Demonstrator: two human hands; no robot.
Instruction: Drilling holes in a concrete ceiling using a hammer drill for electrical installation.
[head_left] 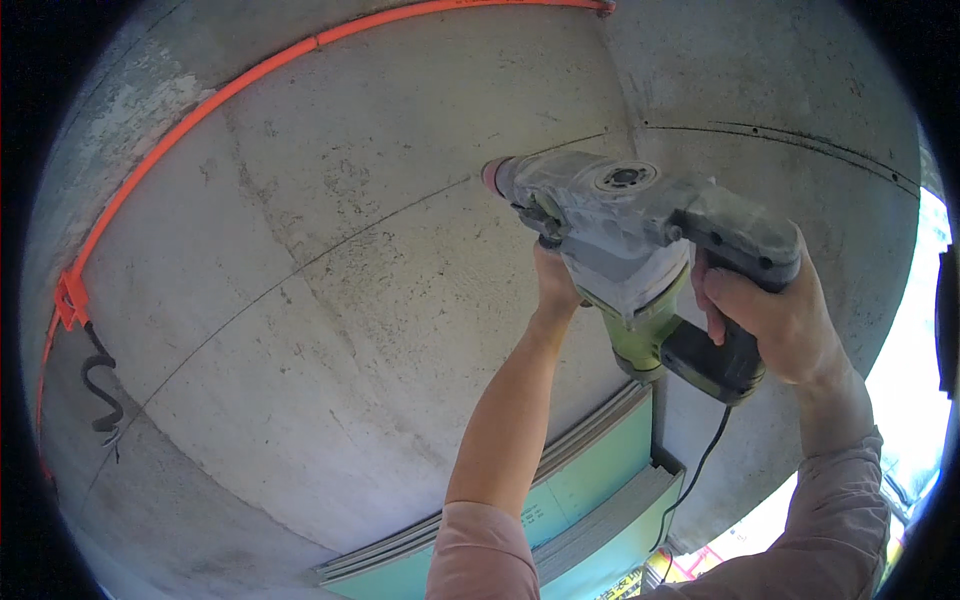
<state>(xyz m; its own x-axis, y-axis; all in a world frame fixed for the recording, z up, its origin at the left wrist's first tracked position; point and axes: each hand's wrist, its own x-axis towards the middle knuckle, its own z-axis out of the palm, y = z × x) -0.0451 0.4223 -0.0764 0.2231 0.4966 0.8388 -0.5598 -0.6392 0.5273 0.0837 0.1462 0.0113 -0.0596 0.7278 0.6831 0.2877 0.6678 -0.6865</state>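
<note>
A dusty grey and green rotary hammer (625, 225) is raised before a concrete wall (380, 330). Its pinkish-red chuck collar (492, 176) points up and left, beside a dark line drawn across the concrete. No bit can be made out, and I cannot tell whether the tool touches the wall. My right hand (770, 315) is closed round the black rear handle. Underneath the tool's front is my left hand (556, 275), wrapped at what seems to be the side handle; its fingers are mostly hidden by the body. A black power cord (700, 480) hangs from the handle's base.
An orange conduit (240, 80) curves along the top and left, ending at an orange box (70, 298) with a dark corrugated tube (98, 375) dangling from it. Low down, stacked green-faced boards (600, 455) lean against the concrete. Bright daylight shows at the right edge.
</note>
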